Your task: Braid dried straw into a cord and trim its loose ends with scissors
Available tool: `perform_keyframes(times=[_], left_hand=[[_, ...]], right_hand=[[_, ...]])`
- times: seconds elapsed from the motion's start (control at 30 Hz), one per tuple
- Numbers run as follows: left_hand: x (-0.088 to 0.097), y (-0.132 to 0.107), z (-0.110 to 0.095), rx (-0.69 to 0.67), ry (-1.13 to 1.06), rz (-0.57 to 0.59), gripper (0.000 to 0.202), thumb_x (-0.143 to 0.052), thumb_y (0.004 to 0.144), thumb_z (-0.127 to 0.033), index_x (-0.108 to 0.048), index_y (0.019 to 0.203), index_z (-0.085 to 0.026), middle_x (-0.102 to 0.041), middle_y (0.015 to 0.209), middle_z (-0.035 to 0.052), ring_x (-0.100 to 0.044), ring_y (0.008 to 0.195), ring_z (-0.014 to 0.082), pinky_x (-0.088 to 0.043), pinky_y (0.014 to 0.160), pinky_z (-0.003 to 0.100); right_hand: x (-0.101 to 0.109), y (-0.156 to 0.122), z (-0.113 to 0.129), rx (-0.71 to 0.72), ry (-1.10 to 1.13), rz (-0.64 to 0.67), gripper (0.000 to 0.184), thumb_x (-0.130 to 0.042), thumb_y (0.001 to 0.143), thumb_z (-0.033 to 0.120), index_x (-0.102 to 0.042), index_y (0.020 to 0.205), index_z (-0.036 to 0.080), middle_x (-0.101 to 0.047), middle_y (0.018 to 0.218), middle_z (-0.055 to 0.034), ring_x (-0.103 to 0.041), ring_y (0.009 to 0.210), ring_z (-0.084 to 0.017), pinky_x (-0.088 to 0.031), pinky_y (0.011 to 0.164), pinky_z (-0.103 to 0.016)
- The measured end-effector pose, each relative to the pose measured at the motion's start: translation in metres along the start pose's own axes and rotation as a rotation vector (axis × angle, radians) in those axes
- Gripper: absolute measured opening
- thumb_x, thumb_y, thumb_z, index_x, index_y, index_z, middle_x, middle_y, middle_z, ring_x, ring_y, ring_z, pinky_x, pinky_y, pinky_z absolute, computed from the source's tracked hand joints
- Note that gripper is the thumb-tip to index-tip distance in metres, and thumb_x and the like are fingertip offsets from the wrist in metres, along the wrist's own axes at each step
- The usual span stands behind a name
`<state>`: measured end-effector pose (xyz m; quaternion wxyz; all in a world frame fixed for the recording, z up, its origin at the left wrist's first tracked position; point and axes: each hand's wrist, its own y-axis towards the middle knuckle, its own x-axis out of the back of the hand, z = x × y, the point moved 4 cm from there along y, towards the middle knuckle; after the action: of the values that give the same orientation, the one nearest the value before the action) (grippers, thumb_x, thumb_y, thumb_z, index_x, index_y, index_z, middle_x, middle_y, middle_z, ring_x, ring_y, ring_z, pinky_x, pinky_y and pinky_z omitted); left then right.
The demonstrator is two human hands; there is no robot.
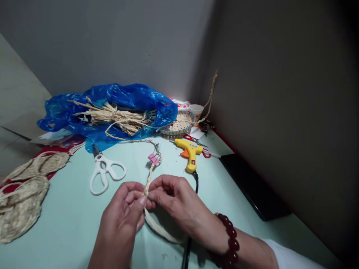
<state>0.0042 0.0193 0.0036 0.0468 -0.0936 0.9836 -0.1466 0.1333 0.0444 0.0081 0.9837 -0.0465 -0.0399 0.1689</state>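
My left hand and my right hand meet at the middle of a pale green table, both pinched on a braided straw cord. The cord runs up from my fingers past a pink binder clip toward a bundle of straw. Loose flat straw strips hang from the pinch toward me. A dark red bead bracelet sits on my right wrist.
White-handled scissors lie left of the cord, a yellow glue gun right of it with its black cable. A blue plastic bag holds the straw. Woven straw pieces lie at left. A woven basket, white cup and red scissors stand near the wall.
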Motion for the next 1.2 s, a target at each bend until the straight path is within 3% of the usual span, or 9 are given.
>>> perform_keyframes(times=[0.17,0.33,0.43,0.53,0.7,0.9,1.0,1.1,1.2], left_hand=[[-0.004,-0.004,-0.003,-0.065,0.067,-0.015,0.033,-0.070,0.072,-0.031,-0.050,0.098,-0.027,-0.063,0.070,-0.0044,-0.058,0.062,0.0141,-0.044,0.055,0.021],[-0.002,-0.009,-0.007,-0.186,0.294,-0.059,0.027,-0.063,0.078,-0.034,-0.049,0.100,-0.029,-0.068,0.076,-0.0015,-0.065,0.074,0.0205,-0.045,0.063,0.026],[0.000,-0.013,-0.014,-0.305,0.483,-0.088,0.018,-0.063,0.079,-0.034,-0.053,0.093,-0.028,-0.071,0.079,-0.0001,-0.066,0.075,0.0219,-0.045,0.067,0.027],[0.003,-0.018,-0.023,-0.464,0.692,-0.130,0.007,-0.065,0.080,-0.034,-0.061,0.082,-0.028,-0.072,0.072,-0.0010,-0.065,0.065,0.0207,-0.041,0.064,0.026],[0.009,-0.026,-0.029,-0.754,0.867,-0.182,0.006,-0.065,0.079,-0.031,-0.069,0.079,-0.026,-0.072,0.077,0.0009,-0.066,0.068,0.0211,-0.043,0.067,0.027],[0.003,-0.038,-0.016,-1.093,1.112,-0.056,0.019,-0.053,0.090,-0.015,-0.064,0.105,-0.018,-0.064,0.076,0.0000,-0.064,0.068,0.0129,-0.047,0.068,0.022],[0.000,-0.043,-0.001,-1.240,1.362,-0.049,0.029,-0.051,0.089,-0.011,-0.058,0.118,-0.012,-0.063,0.073,0.0003,-0.064,0.062,0.0134,-0.048,0.059,0.023],[-0.004,-0.049,0.015,-1.404,1.586,-0.080,0.035,-0.050,0.084,-0.002,-0.056,0.119,-0.004,-0.065,0.073,0.0030,-0.063,0.055,0.0146,-0.046,0.049,0.025],[-0.008,-0.052,0.025,-1.414,1.720,-0.049,0.041,-0.042,0.077,0.009,-0.056,0.115,0.003,-0.064,0.068,0.0038,-0.059,0.048,0.0150,-0.043,0.044,0.026]], right_hand=[[-0.003,0.004,-0.003,-0.075,0.184,0.045,0.006,-0.059,0.080,0.021,-0.062,0.082,0.016,-0.066,0.072,-0.0023,-0.061,0.071,-0.014,-0.045,0.070,-0.025],[-0.006,0.006,0.001,-0.183,0.377,0.096,0.003,-0.058,0.074,0.013,-0.059,0.077,0.013,-0.059,0.064,0.0009,-0.054,0.062,-0.010,-0.041,0.067,-0.022],[-0.004,0.007,0.001,-0.173,0.316,0.071,0.003,-0.059,0.072,0.014,-0.058,0.075,0.014,-0.056,0.061,0.0027,-0.048,0.056,-0.008,-0.037,0.060,-0.020],[-0.004,0.008,-0.001,-0.111,0.169,0.026,0.004,-0.058,0.072,0.017,-0.058,0.075,0.015,-0.055,0.061,0.0027,-0.042,0.053,-0.008,-0.032,0.053,-0.020],[-0.004,0.006,0.003,-0.004,-0.037,-0.055,0.006,-0.054,0.074,0.019,-0.059,0.076,0.015,-0.058,0.063,0.0000,-0.044,0.056,-0.010,-0.033,0.052,-0.021],[-0.002,0.004,0.005,0.058,-0.044,-0.098,0.006,-0.053,0.072,0.016,-0.059,0.071,0.016,-0.052,0.058,0.0028,-0.042,0.055,-0.010,-0.031,0.051,-0.020],[-0.003,0.006,0.000,0.030,0.033,-0.075,0.005,-0.053,0.070,0.015,-0.057,0.071,0.016,-0.051,0.057,0.0035,-0.042,0.053,-0.009,-0.031,0.050,-0.020],[-0.007,0.008,-0.006,-0.010,0.165,-0.007,0.004,-0.052,0.072,0.017,-0.055,0.075,0.016,-0.060,0.064,0.0002,-0.049,0.054,-0.010,-0.038,0.053,-0.021],[-0.010,0.007,-0.008,-0.070,0.325,0.069,0.004,-0.050,0.073,0.015,-0.052,0.076,0.016,-0.065,0.069,-0.0028,-0.052,0.054,-0.010,-0.042,0.055,-0.022]])
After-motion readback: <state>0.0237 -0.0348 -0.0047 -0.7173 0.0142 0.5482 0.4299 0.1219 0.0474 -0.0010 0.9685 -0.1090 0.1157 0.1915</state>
